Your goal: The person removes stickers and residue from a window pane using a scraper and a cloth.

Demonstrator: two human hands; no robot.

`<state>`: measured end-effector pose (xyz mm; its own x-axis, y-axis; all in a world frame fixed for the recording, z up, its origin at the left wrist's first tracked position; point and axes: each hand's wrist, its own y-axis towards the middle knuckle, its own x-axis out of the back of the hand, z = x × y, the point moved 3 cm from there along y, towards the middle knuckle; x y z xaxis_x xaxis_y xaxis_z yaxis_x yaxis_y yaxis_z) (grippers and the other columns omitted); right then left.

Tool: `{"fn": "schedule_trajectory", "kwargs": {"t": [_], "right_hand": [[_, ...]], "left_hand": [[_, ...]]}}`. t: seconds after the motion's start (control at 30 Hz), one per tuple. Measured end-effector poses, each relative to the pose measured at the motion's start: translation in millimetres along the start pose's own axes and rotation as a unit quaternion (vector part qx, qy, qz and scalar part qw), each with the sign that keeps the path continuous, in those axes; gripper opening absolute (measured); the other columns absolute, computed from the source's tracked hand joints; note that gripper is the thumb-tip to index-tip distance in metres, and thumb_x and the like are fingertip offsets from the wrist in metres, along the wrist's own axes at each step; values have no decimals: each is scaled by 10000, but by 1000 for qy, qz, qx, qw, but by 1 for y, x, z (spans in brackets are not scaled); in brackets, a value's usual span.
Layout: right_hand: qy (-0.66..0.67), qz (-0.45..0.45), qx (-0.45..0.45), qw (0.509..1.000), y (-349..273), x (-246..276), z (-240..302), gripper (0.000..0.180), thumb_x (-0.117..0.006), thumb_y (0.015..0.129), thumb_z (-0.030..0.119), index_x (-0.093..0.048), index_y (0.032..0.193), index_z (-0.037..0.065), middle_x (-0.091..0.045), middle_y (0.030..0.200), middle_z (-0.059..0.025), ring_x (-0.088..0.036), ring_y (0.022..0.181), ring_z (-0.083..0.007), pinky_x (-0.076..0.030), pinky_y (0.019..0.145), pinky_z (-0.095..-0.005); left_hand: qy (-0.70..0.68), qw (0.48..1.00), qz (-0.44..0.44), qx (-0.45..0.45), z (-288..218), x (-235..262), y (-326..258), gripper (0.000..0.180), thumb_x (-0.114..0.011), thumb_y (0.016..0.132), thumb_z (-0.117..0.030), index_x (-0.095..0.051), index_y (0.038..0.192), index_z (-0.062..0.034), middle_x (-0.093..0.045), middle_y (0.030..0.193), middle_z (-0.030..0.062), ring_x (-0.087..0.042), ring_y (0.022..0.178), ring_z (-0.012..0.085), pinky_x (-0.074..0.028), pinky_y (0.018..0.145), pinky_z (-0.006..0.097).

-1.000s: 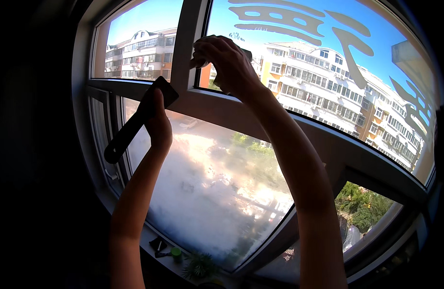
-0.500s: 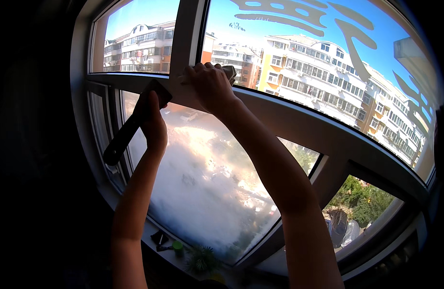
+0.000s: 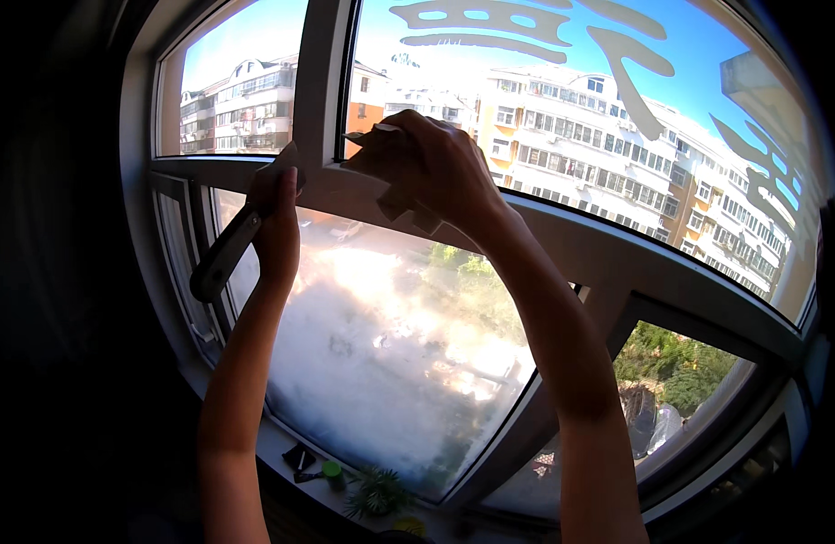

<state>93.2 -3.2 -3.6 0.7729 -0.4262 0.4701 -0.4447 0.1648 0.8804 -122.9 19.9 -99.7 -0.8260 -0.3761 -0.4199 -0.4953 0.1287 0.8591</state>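
At the lower left corner of the upper right pane (image 3: 535, 113), the right hand (image 3: 453, 172) holds a crumpled, grey-brown cloth (image 3: 390, 163), fingers bent over it from above. The cloth lies across the edge where the glass meets the pale window frame (image 3: 322, 95), and its loose corners hang below the fingers, in front of the crossbar; whether it presses on the glass or the frame, I cannot tell.

To the left and a little lower, the left hand (image 3: 277, 222) is closed round a scraper (image 3: 225, 258), with the thumb pointing up along it. The dark handle slants down to the left, and the blade end points up (its tip comes near the crossbar, though I cannot tell if it touches).

Both bare forearms reach up in front of the large lower pane (image 3: 372, 372), which looks cloudy white over much of its face. Large grey shapes (image 3: 630, 82) mark the upper right pane, with apartment buildings (image 3: 571, 140) outside. Below, on the sill (image 3: 274, 442), sit a small dark object (image 3: 299, 458), a green round thing (image 3: 333, 472) just beside it, and a spiky plant (image 3: 376, 492).
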Motion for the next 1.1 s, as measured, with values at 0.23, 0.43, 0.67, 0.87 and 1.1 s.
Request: {"fn": "schedule_trajectory", "kwargs": {"t": [0.23, 0.43, 0.67, 0.87, 1.1], "right_hand": [[-329, -161, 112, 924, -69, 134, 9, 221, -649, 831, 44, -636, 1043, 103, -673, 1068, -64, -625, 1042, -274, -505, 872, -416], [-315, -165, 79, 931, -99, 160, -20, 283, -668, 823, 49, -637, 1099, 105, -650, 1155, -86, -600, 1115, -287, -491, 919, -408], [-292, -154, 77, 941, -97, 159, -15, 297, -667, 825, 22, -633, 1110, 96, -639, 1182, -94, -590, 1138, -296, -485, 939, -401], [-300, -161, 99, 935, -95, 158, -14, 319, -671, 777, 7, -635, 1081, 95, -652, 1129, -94, -610, 1079, -314, -503, 900, -425], [-288, -167, 100, 937, -97, 159, -13, 305, -669, 780, 9, -640, 1072, 94, -652, 1119, -96, -611, 1073, -317, -503, 897, -434]], "left_hand": [[84, 927, 152, -332, -59, -106, 13, 200, -657, 879, -61, -704, 1072, -44, -702, 962, 99, -671, 917, 200, -533, 822, 316], [130, 883, 109, -437, -67, -200, 36, 201, -679, 811, -98, -705, 1010, -104, -703, 922, 49, -669, 901, 199, -556, 791, 316], [173, 843, 89, -502, -75, -213, 64, 152, -681, 818, -136, -702, 961, -90, -700, 874, 45, -668, 864, 212, -552, 763, 319], [171, 843, 121, -495, -78, -208, 61, 178, -683, 798, -115, -694, 976, -108, -693, 884, 34, -663, 869, 211, -557, 766, 319], [197, 815, 108, -534, -81, -216, 61, 153, -703, 811, -171, -706, 954, -118, -693, 884, 24, -666, 865, 196, -560, 754, 311]]}}
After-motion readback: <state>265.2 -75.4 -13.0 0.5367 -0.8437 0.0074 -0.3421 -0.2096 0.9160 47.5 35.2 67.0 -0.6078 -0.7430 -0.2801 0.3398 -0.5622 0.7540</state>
